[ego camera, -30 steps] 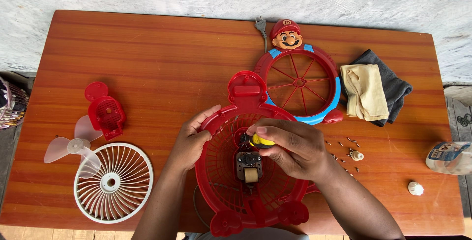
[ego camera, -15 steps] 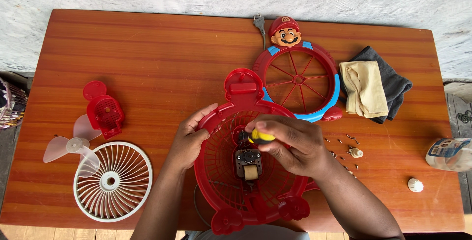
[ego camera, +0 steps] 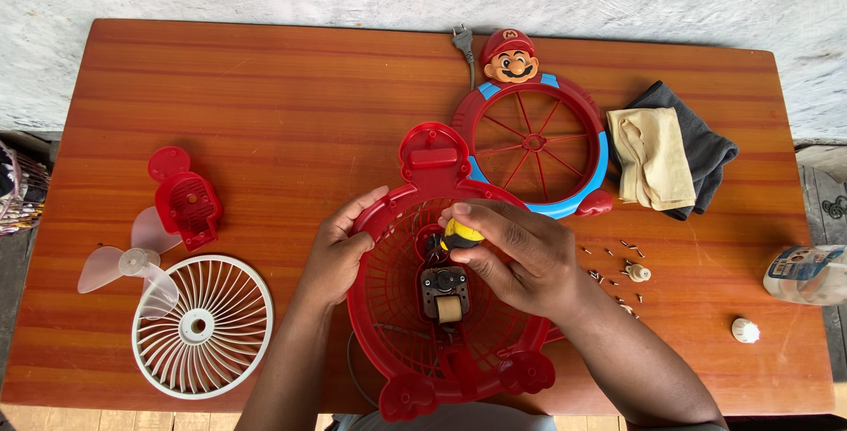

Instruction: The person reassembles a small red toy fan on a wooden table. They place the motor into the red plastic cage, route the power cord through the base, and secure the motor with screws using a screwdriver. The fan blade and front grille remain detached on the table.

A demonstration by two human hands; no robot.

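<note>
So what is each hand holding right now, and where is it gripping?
The right hand grips a screwdriver by its yellow-and-black handle. The left hand holds the red fan housing at its left rim.

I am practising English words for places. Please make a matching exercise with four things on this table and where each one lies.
Things:
1. white grille
2. cloths
3. screwdriver
4. plug

Places:
A. far edge of the table, beside the cartoon head
B. in the right hand, over the red fan shell
C. near left corner, next to the clear blade
D. right side, beside the red and blue ring

Pairs: 1-C, 2-D, 3-B, 4-A
</note>
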